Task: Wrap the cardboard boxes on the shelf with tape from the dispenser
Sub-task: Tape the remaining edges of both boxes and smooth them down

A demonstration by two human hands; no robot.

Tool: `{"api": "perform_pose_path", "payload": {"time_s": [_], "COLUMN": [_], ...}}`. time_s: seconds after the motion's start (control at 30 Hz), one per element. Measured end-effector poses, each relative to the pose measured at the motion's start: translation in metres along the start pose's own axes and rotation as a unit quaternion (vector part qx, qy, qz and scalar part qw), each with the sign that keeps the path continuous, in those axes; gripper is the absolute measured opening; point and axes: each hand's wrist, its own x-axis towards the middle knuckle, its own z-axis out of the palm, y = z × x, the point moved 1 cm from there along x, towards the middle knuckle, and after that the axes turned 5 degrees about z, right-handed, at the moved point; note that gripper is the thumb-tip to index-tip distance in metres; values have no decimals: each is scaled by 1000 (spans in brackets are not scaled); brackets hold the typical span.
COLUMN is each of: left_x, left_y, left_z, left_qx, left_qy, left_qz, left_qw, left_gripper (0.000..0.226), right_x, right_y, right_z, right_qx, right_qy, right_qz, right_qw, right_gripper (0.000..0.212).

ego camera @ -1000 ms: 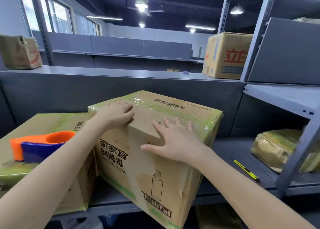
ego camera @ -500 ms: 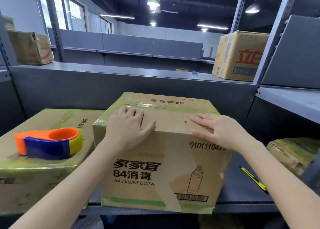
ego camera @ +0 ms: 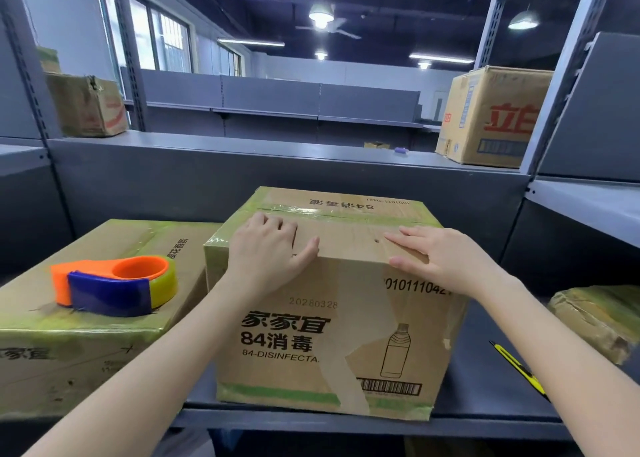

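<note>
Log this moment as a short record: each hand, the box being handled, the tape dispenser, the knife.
left hand: palm down on the top front edge of the centre box, gripping nothing
right hand: flat on the same box's top, gripping nothing
centre box: upright on the shelf, greenish tape on its top seam and edges
tape dispenser: orange and blue, resting on the left box, untouched
utility knife: yellow, lying on the shelf right of the centre box

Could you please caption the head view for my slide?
Both hands, left hand and right hand, press flat on the disinfectant box; tape dispenser beside.
</note>
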Motion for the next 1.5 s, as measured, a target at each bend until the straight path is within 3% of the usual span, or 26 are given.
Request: {"api": "perform_pose_path", "payload": {"time_s": [0.17, 0.27, 0.37, 0.47, 0.6, 0.73, 0.83, 0.97, 1.17, 1.27, 1.37, 1.5], "left_x": [3, 1, -10, -24, -48, -81, -105, -127, -135, -135, -133, -120], "left_y": [0, -13, -37, -83, -166, -245, -290, -317, -326, -334, -341, -345], "left_z": [3, -2, -13, -14, -7, 9, 31, 51, 49, 47, 45, 32], "left_qx": [-25, -146, -282, -319, -390, -381, -403, -449, -557, -573, -612, -646], "left_qy": [2, -5, -8, 41, 112, 79, -8, -83, -94, -107, -114, -136], "left_qz": [21, 57, 51, 10, -105, -207, -277, -299, -282, -263, -254, -261], "left_qw": [999, 988, 958, 947, 908, 898, 872, 838, 776, 768, 740, 704], "left_gripper": [90, 64, 38, 35, 42, 50, 58, 41, 36, 24, 16, 9], "right_x": [3, 0, 1, 14, 44, 67, 84, 102, 113, 116, 124, 140], "right_y": [0, -8, -39, -108, -209, -310, -362, -391, -398, -393, -385, -375], "right_z": [-3, -3, -3, -3, 7, 29, 52, 77, 88, 81, 67, 40], "right_qx": [5, -3, -9, 50, 109, 88, 77, 47, 66, 84, 120, 276], "right_qy": [-31, -52, -18, 18, 71, 212, 144, 63, -39, -53, -63, -108], "right_qz": [19, 43, 54, 3, -73, -210, -205, -155, -144, -144, -141, -121], "right_qw": [999, 998, 998, 999, 989, 951, 965, 985, 987, 985, 981, 947], "right_gripper": [81, 84, 90, 80, 58, 33, 33, 41, 36, 33, 30, 21]}}
